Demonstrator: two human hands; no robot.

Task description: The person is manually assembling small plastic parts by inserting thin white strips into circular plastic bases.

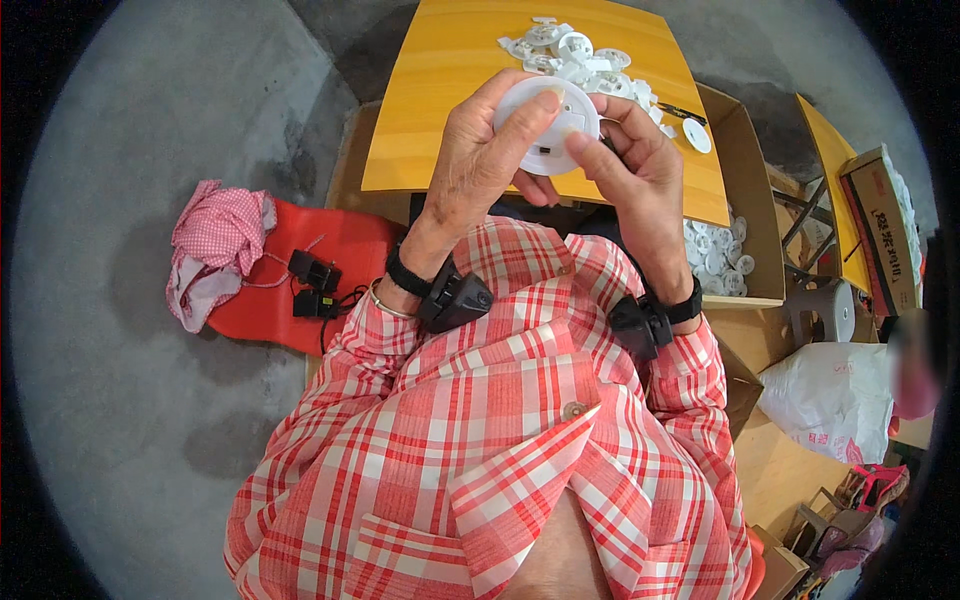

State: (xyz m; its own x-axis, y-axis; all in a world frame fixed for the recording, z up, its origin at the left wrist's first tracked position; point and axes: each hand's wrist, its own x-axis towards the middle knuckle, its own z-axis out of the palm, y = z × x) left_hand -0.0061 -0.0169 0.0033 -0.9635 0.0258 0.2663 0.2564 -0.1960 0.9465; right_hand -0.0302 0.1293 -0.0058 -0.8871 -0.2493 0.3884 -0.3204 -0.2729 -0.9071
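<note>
Between my two hands is a round white plastic disc-shaped part [540, 160], held up over the near edge of the yellow table [425, 140]. It has a small dark slot low on its face. My left hand [490, 145] grips its left side, the thumb lying across the face. On the other side my right hand [630, 160] holds the rim, thumb pressed on the front and fingers partly hidden behind. Beyond them a pile of similar white plastic parts [575, 70] lies on the table. One loose white disc [697, 135] rests near the right edge, beside a thin black tool [682, 114].
Right of the table, a cardboard box [755, 230] holds many white round parts [712, 262]. A red chair [270, 235] at left carries a checked pink cloth [215, 240] and black devices with cables [315, 285]. A white plastic bag [830, 400] and a grey stool [830, 310] stand at right.
</note>
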